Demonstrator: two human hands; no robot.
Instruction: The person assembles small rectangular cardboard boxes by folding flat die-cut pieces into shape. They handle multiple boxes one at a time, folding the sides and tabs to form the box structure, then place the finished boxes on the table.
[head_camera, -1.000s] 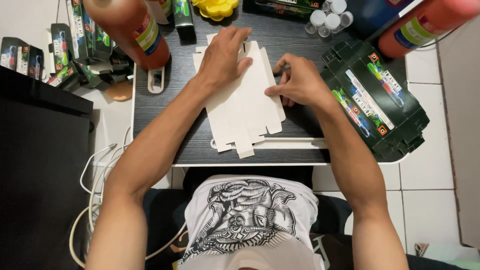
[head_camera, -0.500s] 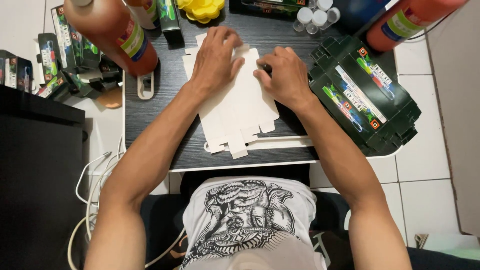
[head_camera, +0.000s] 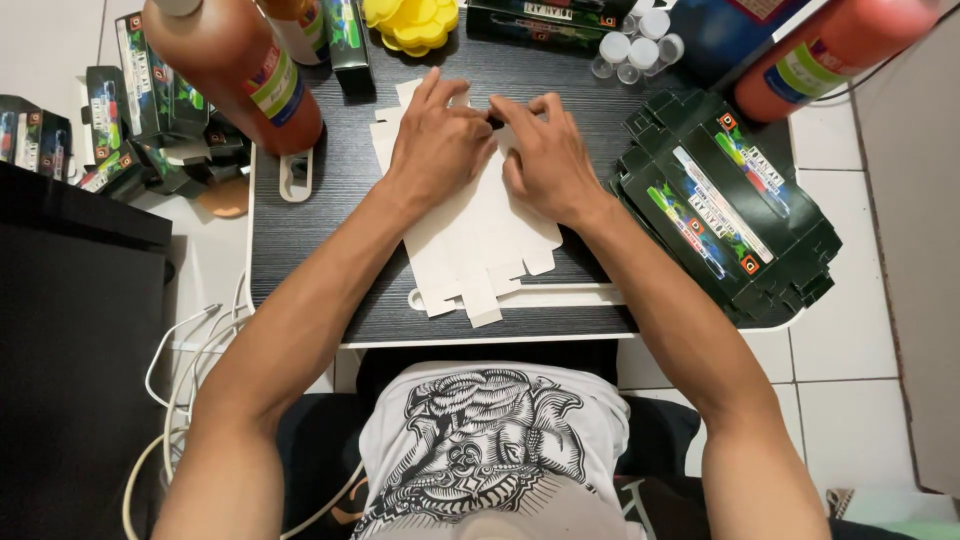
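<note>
On the table (head_camera: 330, 300), a flat cardboard blank (head_camera: 480, 235) lies at the middle, with the left hand (head_camera: 437, 140) and right hand (head_camera: 545, 150) side by side on its far end. A stack of flat cartons (head_camera: 730, 215) lies to its right, a large bottle (head_camera: 235, 70) at the far left, small cups (head_camera: 632, 50) behind the hands, and folded boxes (head_camera: 130, 120) left of the table.

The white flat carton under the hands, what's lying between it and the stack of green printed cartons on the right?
In the head view, only a bare strip of dark table separates the white flat carton from the green stack; the right hand rests on the carton.
</note>
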